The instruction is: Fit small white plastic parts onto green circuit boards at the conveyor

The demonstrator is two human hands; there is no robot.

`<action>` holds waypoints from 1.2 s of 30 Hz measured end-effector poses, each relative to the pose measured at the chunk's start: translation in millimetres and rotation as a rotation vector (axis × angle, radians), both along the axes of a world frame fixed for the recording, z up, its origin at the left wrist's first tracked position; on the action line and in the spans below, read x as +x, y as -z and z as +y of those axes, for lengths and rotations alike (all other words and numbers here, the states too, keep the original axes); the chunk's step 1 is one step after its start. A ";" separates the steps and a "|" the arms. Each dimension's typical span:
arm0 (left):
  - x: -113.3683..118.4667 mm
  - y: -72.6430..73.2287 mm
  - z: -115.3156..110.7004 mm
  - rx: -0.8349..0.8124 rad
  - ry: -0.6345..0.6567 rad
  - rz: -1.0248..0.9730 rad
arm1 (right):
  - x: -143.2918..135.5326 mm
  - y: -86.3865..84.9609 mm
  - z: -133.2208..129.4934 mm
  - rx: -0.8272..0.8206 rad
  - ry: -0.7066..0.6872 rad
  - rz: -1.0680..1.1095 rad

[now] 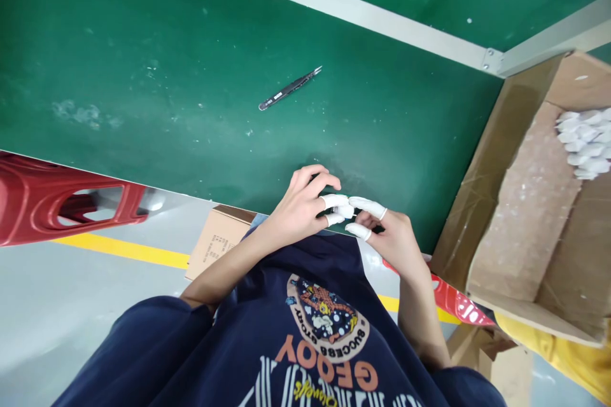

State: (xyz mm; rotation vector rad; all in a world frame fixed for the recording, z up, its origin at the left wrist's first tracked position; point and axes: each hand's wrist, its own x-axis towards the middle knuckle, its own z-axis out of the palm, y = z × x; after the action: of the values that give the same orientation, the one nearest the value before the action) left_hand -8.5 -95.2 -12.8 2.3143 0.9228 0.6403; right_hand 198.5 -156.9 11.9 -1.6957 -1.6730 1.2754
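Note:
Close to the table's front edge, my left hand [305,206] pinches a small white piece [344,210] between thumb and index finger, both in white finger cots. What kind of piece it is I cannot make out. My right hand [386,224] comes in from the other side, its thumb and index finger also in white cots. Its index fingertip meets the piece's edge, while the thumb sits apart below. Farther back on the green table [200,76] lies a pair of black tweezers [289,88], tips pointing to the upper right.
On the right stands an open cardboard box [515,203] with a heap of white pieces [586,143] inside. A pale metal rail [334,3] crosses the back. Red stools [28,200] and a closed carton [214,238] are below the table edge.

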 end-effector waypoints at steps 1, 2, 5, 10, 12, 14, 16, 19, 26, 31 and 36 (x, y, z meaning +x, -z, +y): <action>0.2 -0.2 0.4 -0.006 -0.004 0.001 | -1.5 0.4 -1.0 0.031 -0.003 -0.053; 0.2 -0.3 0.8 -0.012 -0.006 0.005 | -3.0 1.3 -1.2 0.060 0.000 -0.105; 0.0 -0.2 2.0 -0.043 -0.006 0.028 | -6.4 5.4 0.8 0.131 0.028 -0.174; 1.2 1.3 3.3 -0.048 0.005 0.071 | -8.1 12.6 4.2 0.210 0.053 -0.119; 2.2 1.5 3.5 -0.055 -0.005 0.084 | -7.5 13.9 4.7 0.187 0.066 -0.096; 2.9 1.5 3.4 -0.057 -0.017 0.081 | -6.5 13.6 6.0 0.122 0.073 -0.023; 3.1 1.2 3.0 -0.060 -0.023 0.087 | -6.1 11.5 8.8 0.071 0.051 0.037; 2.6 0.3 2.6 -0.053 -0.018 0.110 | -8.9 7.1 15.0 0.092 -0.005 -0.034; 2.3 -0.7 3.7 -0.041 -0.017 0.109 | -19.8 4.4 17.7 0.186 -0.072 -0.260; 2.8 -0.5 2.7 -0.050 -0.036 0.108 | -23.9 3.1 15.2 0.165 -0.080 -0.312; 3.1 0.6 2.6 -0.053 -0.035 0.101 | -31.8 -0.1 19.5 0.134 -0.040 -0.465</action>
State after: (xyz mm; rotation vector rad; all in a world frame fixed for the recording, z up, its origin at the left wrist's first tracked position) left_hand -5.4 -92.7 -13.4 2.3059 1.0157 0.5105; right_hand 166.6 -137.3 12.0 -1.9883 -2.0038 0.7980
